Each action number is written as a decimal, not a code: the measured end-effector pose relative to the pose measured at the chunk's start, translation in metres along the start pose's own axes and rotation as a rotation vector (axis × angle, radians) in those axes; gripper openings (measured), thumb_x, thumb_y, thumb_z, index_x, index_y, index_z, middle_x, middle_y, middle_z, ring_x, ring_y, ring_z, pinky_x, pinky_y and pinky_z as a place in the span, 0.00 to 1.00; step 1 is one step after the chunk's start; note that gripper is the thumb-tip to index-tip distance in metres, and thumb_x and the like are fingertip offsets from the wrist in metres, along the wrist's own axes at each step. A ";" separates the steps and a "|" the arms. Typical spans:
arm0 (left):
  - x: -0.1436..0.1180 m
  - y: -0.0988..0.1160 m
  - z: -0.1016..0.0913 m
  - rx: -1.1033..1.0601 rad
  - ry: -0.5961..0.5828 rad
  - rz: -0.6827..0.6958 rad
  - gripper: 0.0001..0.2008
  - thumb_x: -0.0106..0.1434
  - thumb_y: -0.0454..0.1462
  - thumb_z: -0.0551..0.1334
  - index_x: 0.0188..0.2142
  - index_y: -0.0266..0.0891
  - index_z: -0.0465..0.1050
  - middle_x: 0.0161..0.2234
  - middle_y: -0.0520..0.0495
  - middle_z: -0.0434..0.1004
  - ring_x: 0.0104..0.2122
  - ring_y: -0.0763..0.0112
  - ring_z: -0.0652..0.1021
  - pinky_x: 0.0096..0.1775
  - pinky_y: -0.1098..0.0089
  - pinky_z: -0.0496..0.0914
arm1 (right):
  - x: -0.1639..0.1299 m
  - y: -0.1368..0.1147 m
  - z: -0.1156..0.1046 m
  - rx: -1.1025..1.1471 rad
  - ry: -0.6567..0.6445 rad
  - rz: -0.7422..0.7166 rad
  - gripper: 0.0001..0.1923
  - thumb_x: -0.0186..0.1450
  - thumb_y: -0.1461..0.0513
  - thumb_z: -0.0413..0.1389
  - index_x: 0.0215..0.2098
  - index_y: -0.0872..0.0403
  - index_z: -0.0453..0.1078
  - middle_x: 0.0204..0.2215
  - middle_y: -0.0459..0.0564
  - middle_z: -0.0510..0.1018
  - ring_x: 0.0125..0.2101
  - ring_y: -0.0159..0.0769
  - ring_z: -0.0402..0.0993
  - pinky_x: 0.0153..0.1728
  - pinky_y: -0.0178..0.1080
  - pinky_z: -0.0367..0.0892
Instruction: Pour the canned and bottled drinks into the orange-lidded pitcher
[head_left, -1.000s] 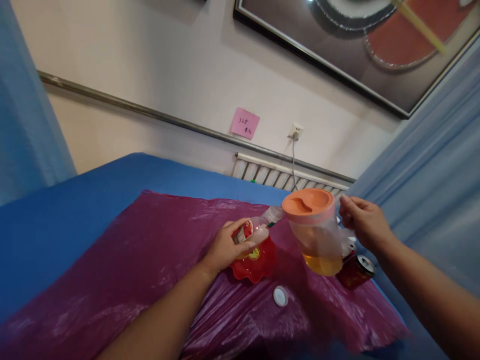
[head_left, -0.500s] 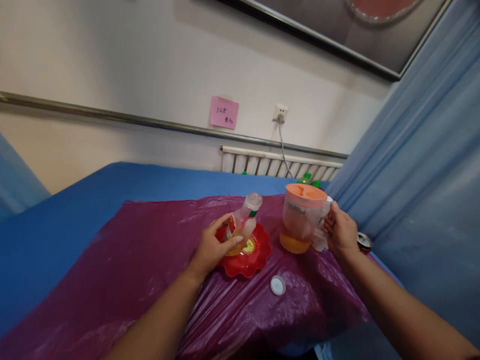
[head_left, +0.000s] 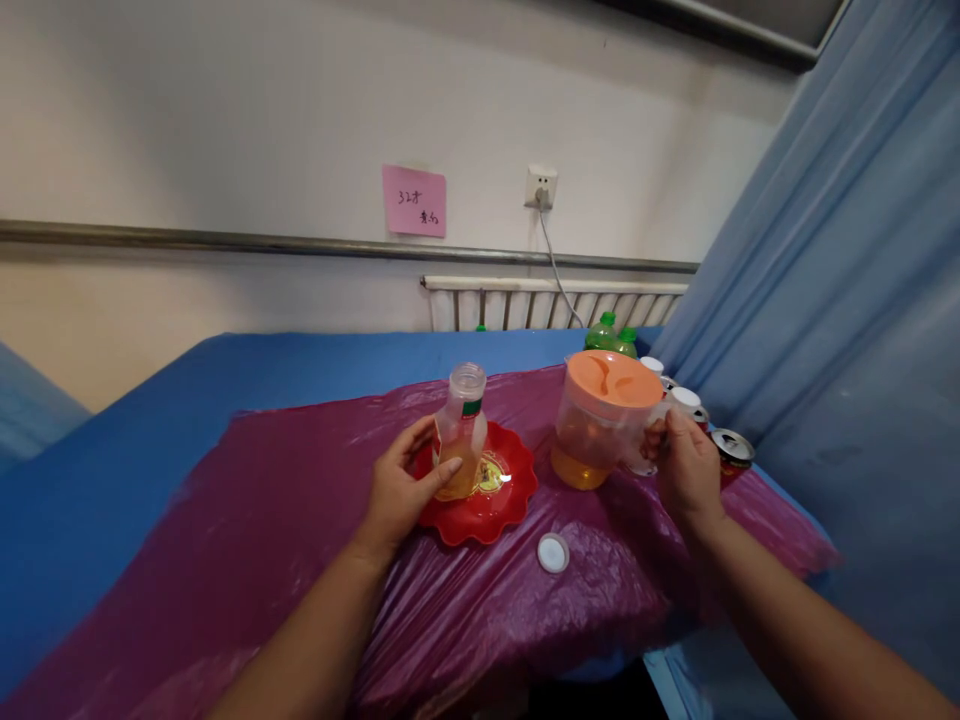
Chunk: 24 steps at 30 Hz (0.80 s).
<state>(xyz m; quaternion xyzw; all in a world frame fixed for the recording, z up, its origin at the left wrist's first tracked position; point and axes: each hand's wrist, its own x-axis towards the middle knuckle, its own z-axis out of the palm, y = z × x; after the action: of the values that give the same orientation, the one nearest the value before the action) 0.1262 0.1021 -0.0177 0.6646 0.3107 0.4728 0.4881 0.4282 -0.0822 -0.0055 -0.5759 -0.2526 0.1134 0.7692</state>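
Over a red scalloped plate (head_left: 514, 495), my left hand (head_left: 397, 490) grips a clear open-mouthed bottle (head_left: 466, 425) around its side. The bottle stands nearly upright with amber liquid in its lower part. My right hand (head_left: 686, 465) is closed on the handle of a clear plastic pitcher (head_left: 589, 435) with an orange lid. Amber liquid fills only the pitcher's bottom, and the pitcher leans slightly. A gap separates it from the bottle. In front of both lies a round white cap (head_left: 553, 553). I cannot tell whether the bottle's base touches the plate.
Purple plastic sheeting (head_left: 300, 500) covers part of a blue surface (head_left: 187, 380). Behind the pitcher are green-capped bottles (head_left: 602, 332). White-capped containers and an open can (head_left: 733, 448) stand beside the blue curtain (head_left: 862, 300). A radiator (head_left: 517, 305) and a plugged-in cord (head_left: 553, 262) are at the wall.
The bottle has gone from leaning right to nearly upright in my left hand. The pitcher has tilted a little, still held by my right hand. The camera view has shifted.
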 end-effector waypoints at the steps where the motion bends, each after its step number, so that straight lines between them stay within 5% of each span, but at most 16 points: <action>1: 0.000 0.000 0.000 -0.006 0.000 -0.003 0.39 0.48 0.49 0.77 0.57 0.37 0.73 0.58 0.34 0.78 0.57 0.47 0.78 0.62 0.46 0.69 | -0.002 0.001 -0.003 -0.008 -0.006 0.003 0.25 0.61 0.40 0.62 0.28 0.52 0.69 0.20 0.40 0.70 0.20 0.29 0.64 0.22 0.33 0.62; 10: 0.001 0.002 0.002 0.017 0.026 -0.017 0.39 0.47 0.50 0.78 0.56 0.38 0.73 0.57 0.35 0.78 0.57 0.47 0.78 0.62 0.47 0.69 | -0.006 -0.002 -0.015 -0.154 -0.056 0.019 0.28 0.64 0.38 0.57 0.37 0.54 0.75 0.30 0.49 0.80 0.31 0.40 0.77 0.38 0.43 0.73; 15: 0.001 0.004 0.004 -0.023 0.048 -0.024 0.40 0.45 0.50 0.79 0.55 0.37 0.74 0.56 0.35 0.79 0.56 0.47 0.79 0.62 0.47 0.69 | -0.033 -0.005 -0.031 -0.241 0.133 -0.049 0.25 0.68 0.42 0.55 0.50 0.51 0.72 0.48 0.52 0.79 0.48 0.43 0.75 0.51 0.45 0.69; 18: 0.001 0.005 0.004 -0.025 0.051 -0.037 0.41 0.45 0.51 0.79 0.55 0.38 0.74 0.56 0.35 0.79 0.57 0.46 0.78 0.62 0.46 0.69 | -0.061 -0.006 -0.038 -0.288 0.195 -0.087 0.20 0.68 0.45 0.57 0.46 0.50 0.72 0.43 0.50 0.78 0.44 0.41 0.74 0.50 0.44 0.68; 24: 0.001 0.003 0.002 -0.012 0.068 -0.047 0.41 0.43 0.51 0.79 0.55 0.38 0.75 0.56 0.36 0.79 0.56 0.45 0.78 0.62 0.45 0.69 | -0.091 0.006 -0.037 -0.351 0.009 0.013 0.14 0.65 0.47 0.61 0.35 0.49 0.74 0.31 0.48 0.77 0.33 0.42 0.73 0.38 0.42 0.70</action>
<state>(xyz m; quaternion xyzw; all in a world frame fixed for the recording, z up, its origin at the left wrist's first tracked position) 0.1283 0.1015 -0.0151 0.6376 0.3400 0.4855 0.4921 0.3715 -0.1531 -0.0425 -0.7036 -0.2611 0.0698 0.6571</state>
